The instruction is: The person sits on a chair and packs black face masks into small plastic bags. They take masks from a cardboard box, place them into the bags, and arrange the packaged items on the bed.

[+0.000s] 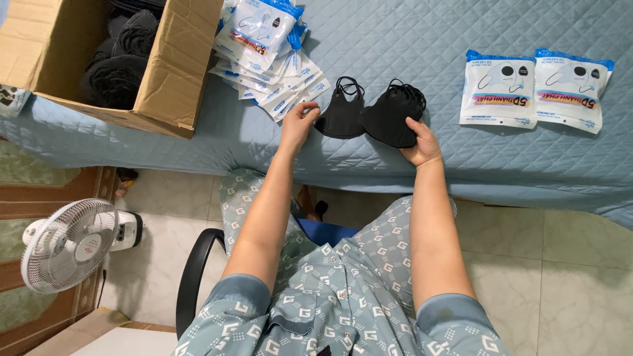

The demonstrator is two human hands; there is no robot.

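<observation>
- We see a big bed with a soft blue-grey quilted cover (409,39), and a pale tiled floor (580,264) below it.
- A brown cardboard box (175,72) of dark masks sits on the cover, top left.
- A white round fan (69,244) stands on the floor by brown wooden panels.
- A heap of white and blue plastic packets (270,59) lies by the box. Two more packets (535,89) lie well apart, on the right.
- Our right hand (422,145) is closed on a stack of black cloth masks (392,115) resting on the cover.
- Our left hand (300,122) pinches one black cloth mask (341,115) just beside that stack.
</observation>
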